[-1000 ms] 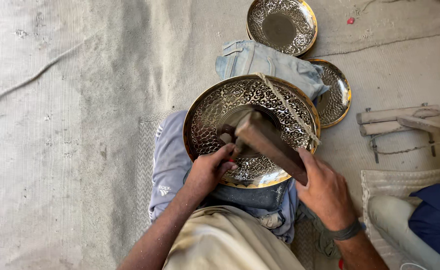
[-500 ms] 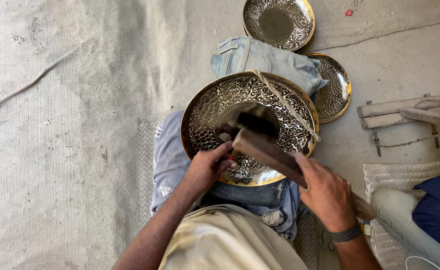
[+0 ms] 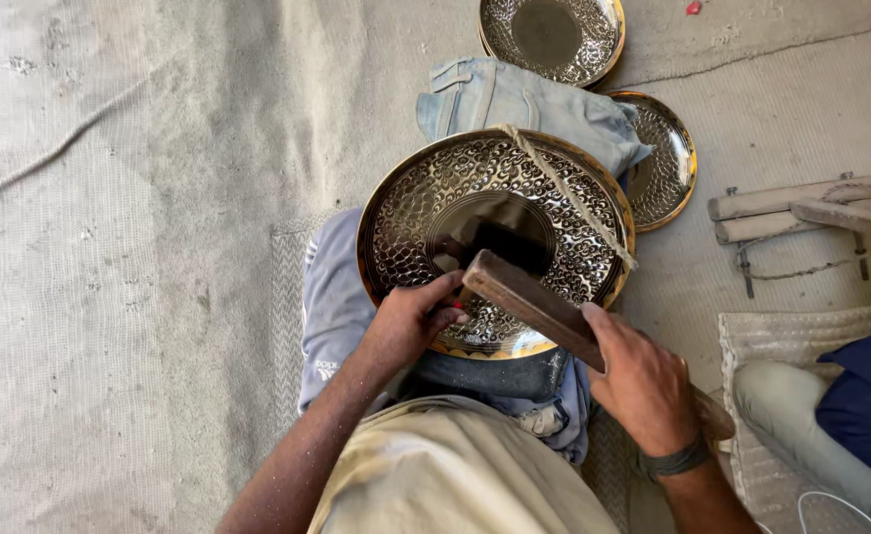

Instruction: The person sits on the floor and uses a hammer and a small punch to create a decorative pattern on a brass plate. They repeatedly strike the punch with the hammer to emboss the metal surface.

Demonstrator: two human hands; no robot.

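Observation:
A large round brass tray [image 3: 426,208] with a hammered pattern and a smooth dark centre rests on denim cloth in front of me. A twisted cord [image 3: 566,198] lies across its right side. My right hand [image 3: 643,386] grips a thick wooden mallet [image 3: 529,299], whose head hangs just above the tray's lower middle. My left hand [image 3: 411,321] sits on the tray's near rim, fingers pinched around a small tool that I cannot make out under the mallet head.
Two smaller patterned brass trays lie beyond, one at the top [image 3: 552,35] and one to the right [image 3: 665,163] under blue denim [image 3: 515,99]. Wooden sticks with metal clips [image 3: 801,213] lie at the right. Another person's leg [image 3: 831,425] is at the lower right.
The mallet has swung down and nearer to my left hand. The view has shifted slightly, so the tray sits a little higher in frame.

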